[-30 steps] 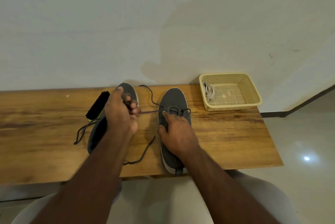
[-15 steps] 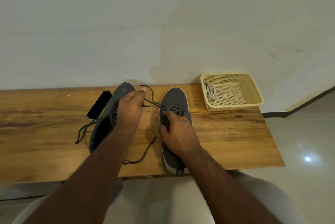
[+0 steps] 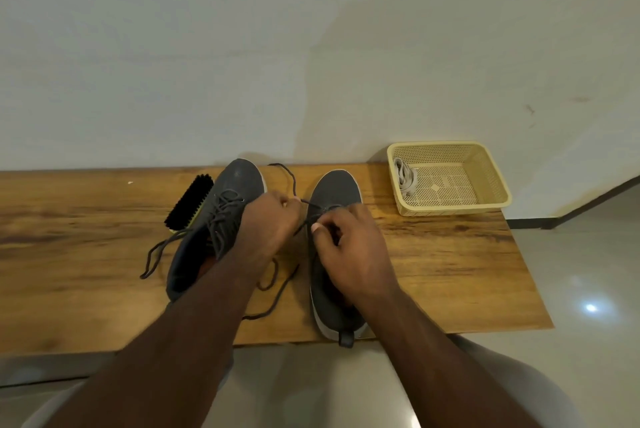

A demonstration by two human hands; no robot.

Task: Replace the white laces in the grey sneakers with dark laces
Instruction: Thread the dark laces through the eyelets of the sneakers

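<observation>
Grey mesh sneakers sit side by side on the wooden tabletop (image 3: 450,254), toes toward the wall. The right sneaker (image 3: 334,192) lies directly beneath the right hand (image 3: 349,247), whose fingers are curled over the eyelet area and pinch the dark lace (image 3: 291,181) near the lowest eyelets. The left hand (image 3: 270,223), just beside the right, is closed on the same lace; a second ago it was held farther to the left, over the other shoe, with the strand drawn taut between the hands. It has since come in close to the right hand, so the strand now runs short and slack between them, its free length looping beyond the knuckles and trailing back under the left forearm. The likely meaning: one pull-through is finished and the next eyelet is being addressed. The left sneaker (image 3: 239,185), under the left wrist, already carries dark lacing. Beyond the right hand, a cream basket (image 3: 498,199) holds the removed white laces (image 3: 405,178). Past the left hand lies a black brush (image 3: 188,202).
</observation>
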